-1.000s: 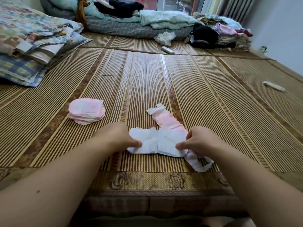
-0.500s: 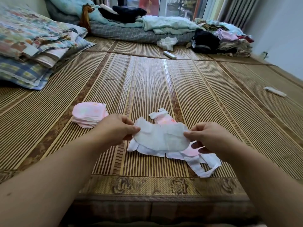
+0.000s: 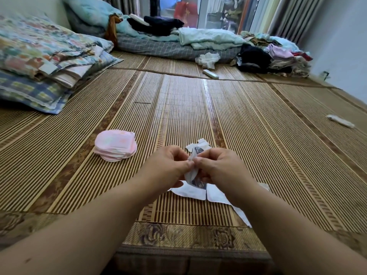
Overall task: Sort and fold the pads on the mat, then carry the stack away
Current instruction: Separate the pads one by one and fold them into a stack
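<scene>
A white pad [image 3: 192, 172] is pinched between my two hands above the bamboo mat [image 3: 258, 147], folded so its two ends meet. My left hand [image 3: 168, 165] grips its left side and my right hand [image 3: 218, 167] its right side, fingertips touching. Under my hands lie more white pads [image 3: 190, 192] flat on the mat, partly hidden by my right forearm. A small white and pink piece [image 3: 200, 144] shows just beyond my fingers. A stack of folded pink pads [image 3: 115, 144] sits to the left of my left hand.
Folded quilts and pillows [image 3: 45, 62] lie at the far left. Bedding [image 3: 158, 46] and a heap of clothes [image 3: 278, 56] line the far end. A white remote-like bar [image 3: 210, 74] and a white scrap [image 3: 340, 121] lie on the mat. The mat's patterned border [image 3: 188, 235] runs along the near edge.
My hands lifted the top white pad off the pile and brought its two ends together, folding it in half. The view tilted slightly upward.
</scene>
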`<action>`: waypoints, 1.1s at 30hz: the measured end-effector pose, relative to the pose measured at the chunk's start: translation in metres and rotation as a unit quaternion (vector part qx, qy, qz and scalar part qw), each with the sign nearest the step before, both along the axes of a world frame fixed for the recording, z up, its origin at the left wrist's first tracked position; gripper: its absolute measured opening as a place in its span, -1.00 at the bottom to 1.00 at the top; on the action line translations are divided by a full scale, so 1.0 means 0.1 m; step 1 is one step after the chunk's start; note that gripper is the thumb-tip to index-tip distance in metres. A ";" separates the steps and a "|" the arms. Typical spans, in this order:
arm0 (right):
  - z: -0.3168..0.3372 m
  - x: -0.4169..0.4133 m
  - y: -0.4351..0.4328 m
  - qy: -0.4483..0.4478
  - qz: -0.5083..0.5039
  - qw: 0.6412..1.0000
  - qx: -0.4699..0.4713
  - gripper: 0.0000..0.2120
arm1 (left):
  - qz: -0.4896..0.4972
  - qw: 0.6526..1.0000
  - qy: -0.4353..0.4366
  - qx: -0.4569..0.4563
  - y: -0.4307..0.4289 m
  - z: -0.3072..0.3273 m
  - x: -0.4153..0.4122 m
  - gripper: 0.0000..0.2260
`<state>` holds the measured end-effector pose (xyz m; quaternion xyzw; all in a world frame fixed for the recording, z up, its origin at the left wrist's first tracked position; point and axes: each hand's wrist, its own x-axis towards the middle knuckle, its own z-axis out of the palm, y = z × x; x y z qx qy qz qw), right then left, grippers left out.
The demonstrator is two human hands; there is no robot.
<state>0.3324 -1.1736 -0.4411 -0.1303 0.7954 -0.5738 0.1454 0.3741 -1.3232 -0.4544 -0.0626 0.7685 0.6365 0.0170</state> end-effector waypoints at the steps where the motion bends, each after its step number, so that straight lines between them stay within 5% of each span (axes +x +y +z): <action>1: -0.01 -0.01 -0.01 -0.004 0.003 1.000 -0.002 -0.90 | 0.001 1.000 0.003 0.005 -0.02 -0.01 0.00 -0.94; 7: -0.01 -0.03 -0.06 -0.080 0.038 0.995 -0.035 -0.68 | 0.004 0.999 -0.014 0.032 -0.09 -0.11 0.00 -0.67; 13: -0.06 -0.06 -0.11 -0.081 0.043 0.995 -0.029 -0.72 | 0.059 0.998 0.011 0.010 -0.16 -0.18 -0.08 -0.69; 19: -0.09 -0.25 0.02 -0.012 -0.001 1.000 0.005 -0.86 | 0.293 0.953 0.035 0.073 -0.97 -0.15 -0.32 -0.77; 24: -0.10 -0.49 0.22 0.005 -0.051 0.998 0.029 -0.88 | 0.414 0.910 -0.009 -0.029 -1.74 -0.38 -0.40 -0.77; 33: -0.16 -0.67 0.54 0.013 -0.095 0.994 0.048 -0.89 | 0.380 0.887 -0.042 -0.258 -1.90 -0.59 -0.41 -0.69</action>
